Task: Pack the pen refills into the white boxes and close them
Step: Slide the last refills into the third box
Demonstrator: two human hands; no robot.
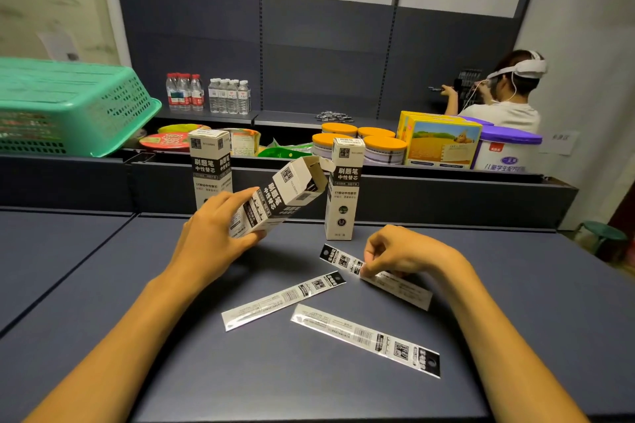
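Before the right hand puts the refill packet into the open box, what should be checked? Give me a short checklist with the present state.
1. Open box held by left hand, tilted, flaps open: ok.
2. Right hand fingers pinch the refill packet: ok.
3. Packet lifted clear of the table: not ok, one end rests on it.
4. Room left inside the box: cannot tell.
5. Two loose packets within reach: ok.

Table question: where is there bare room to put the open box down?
Bare table lies left of the left hand, which holds the open box. More lies right of the right hand, beyond its refill pack. The middle is crowded: two loose packs, and behind them, two upright boxes.
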